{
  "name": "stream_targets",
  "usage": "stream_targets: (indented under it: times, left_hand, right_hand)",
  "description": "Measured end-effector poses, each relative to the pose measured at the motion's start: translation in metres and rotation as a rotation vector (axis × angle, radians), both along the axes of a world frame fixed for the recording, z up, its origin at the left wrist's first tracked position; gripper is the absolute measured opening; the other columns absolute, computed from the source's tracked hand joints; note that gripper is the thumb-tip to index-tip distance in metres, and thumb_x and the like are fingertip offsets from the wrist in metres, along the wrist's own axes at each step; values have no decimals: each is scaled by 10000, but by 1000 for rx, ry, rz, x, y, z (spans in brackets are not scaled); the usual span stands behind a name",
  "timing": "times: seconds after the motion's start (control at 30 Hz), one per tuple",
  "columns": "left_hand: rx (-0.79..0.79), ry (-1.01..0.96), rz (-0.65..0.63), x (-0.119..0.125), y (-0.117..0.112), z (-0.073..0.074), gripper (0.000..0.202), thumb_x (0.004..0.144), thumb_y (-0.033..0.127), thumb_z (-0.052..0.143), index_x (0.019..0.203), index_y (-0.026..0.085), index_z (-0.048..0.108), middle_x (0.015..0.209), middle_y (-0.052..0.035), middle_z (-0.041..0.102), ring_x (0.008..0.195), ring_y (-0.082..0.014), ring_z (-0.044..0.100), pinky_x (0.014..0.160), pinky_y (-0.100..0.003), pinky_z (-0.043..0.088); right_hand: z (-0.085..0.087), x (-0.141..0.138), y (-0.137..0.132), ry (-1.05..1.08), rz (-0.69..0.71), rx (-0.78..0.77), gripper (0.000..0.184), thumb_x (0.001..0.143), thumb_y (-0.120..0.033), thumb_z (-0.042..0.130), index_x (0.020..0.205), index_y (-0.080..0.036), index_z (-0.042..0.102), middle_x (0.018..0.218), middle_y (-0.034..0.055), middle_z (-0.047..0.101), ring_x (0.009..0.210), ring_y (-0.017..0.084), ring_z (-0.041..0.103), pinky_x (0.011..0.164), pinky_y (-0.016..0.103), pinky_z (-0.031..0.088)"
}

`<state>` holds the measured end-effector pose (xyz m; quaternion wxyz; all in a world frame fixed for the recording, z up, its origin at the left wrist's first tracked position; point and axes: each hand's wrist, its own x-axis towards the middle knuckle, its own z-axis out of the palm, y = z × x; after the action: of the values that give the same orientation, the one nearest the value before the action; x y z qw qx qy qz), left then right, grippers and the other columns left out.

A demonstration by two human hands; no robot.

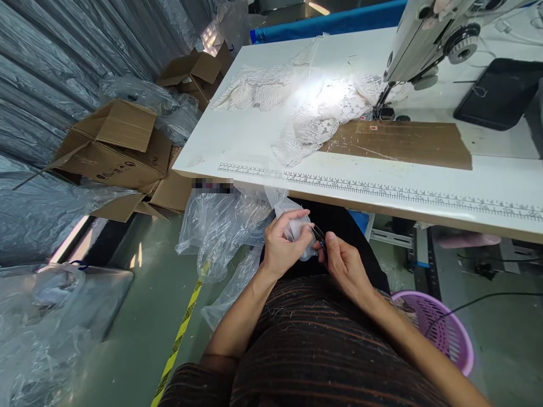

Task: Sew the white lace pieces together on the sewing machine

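Observation:
Over my lap, below the table's front edge, my left hand (283,244) is closed around a small piece of white fabric in clear plastic (297,227). My right hand (344,264) sits right beside it, fingers pinched on a small dark tool (319,233), probably thread snips, whose tip touches the fabric. White lace pieces (305,107) lie on the white table (254,141) under the sewing machine (432,34).
A ruler strip (382,189) runs along the table's front edge, with a brown cardboard sheet (403,144) by the needle and a black tray (500,93) at right. Clear plastic bags (220,226) hang at left. Open cardboard boxes (114,147) stand on the floor. A purple basket (445,328) sits at right.

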<state>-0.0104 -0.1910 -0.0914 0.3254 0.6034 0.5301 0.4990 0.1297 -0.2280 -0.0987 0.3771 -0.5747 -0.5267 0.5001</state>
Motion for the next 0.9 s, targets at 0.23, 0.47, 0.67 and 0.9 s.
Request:
stream_targets:
  times: [0.23,0.47,0.67,0.9]
  left_hand:
    - [-11,-34,-24,1,-1,2,265,813,172,664,1072,228,661,1052,-31,723,819,-158,738,740,-240,601]
    - [-24,-34,-45,0,-1,1,308,813,194,672,1119,215,638,1107,-58,710,822,-163,731,775,-269,594]
    - [-28,-7,-108,-2,-3,-3,350,804,200,693,1149,217,632,1136,-71,703,936,-197,713,830,-289,584]
    - [-91,-165,-183,-3,-3,1,279,840,245,683,1113,198,658,1151,-91,697,924,-188,716,813,-293,594]
  right_hand:
    - [0,0,0,-13,2,5,541,996,-535,294,804,-165,639,599,-4,536,520,119,455,525,264,345]
    - [1,0,2,23,-20,-2,560,977,-581,295,762,-175,614,585,-3,527,503,122,437,497,265,325]
    - [7,0,8,57,-29,-12,582,964,-613,291,632,-193,518,544,-11,480,495,116,399,483,258,296]
    - [5,-2,10,74,-46,-37,613,950,-645,281,624,-188,529,530,-9,482,470,111,386,458,256,286]
